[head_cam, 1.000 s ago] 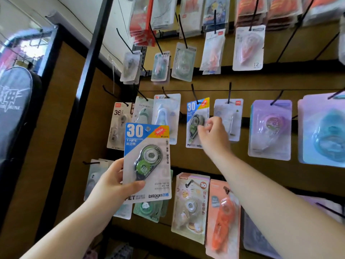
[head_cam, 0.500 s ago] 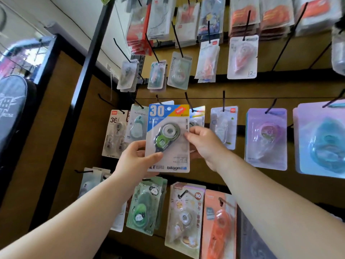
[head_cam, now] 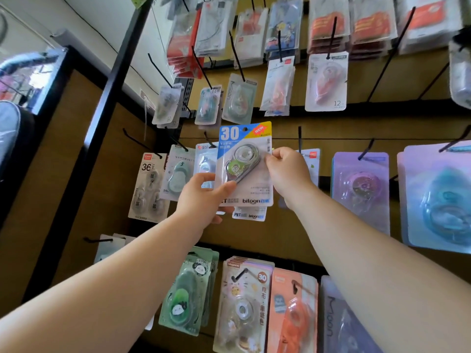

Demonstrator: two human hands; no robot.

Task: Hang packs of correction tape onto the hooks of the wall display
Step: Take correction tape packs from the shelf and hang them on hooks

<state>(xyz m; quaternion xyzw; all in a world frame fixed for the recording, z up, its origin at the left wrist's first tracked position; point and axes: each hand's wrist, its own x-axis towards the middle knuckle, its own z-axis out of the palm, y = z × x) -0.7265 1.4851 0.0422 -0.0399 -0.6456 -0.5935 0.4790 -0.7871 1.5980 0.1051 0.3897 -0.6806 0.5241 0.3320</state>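
Note:
A correction tape pack [head_cam: 248, 186] with a blue "30" header and a green-and-grey dispenser is held up against the middle row of the wall display. My left hand [head_cam: 204, 197] grips its lower left corner, thumb on the front. My right hand [head_cam: 286, 171] pinches its right edge. The pack's hang hole sits near the top, level with the row's black hooks. Behind it hangs a matching pack [head_cam: 249, 214], of which only the bottom edge shows. The hook behind the held pack is hidden.
Black hooks [head_cam: 299, 138] stick out from the brown board in three rows, most carrying packs. A purple pack [head_cam: 360, 184] and a large blue one [head_cam: 438, 200] hang right. A "36" pack [head_cam: 147, 187] hangs left. A black post [head_cam: 112, 80] borders the display.
Both hands have carried the pack up and to the right, from in front of the left packs to over the matching pack. The view has tilted slightly.

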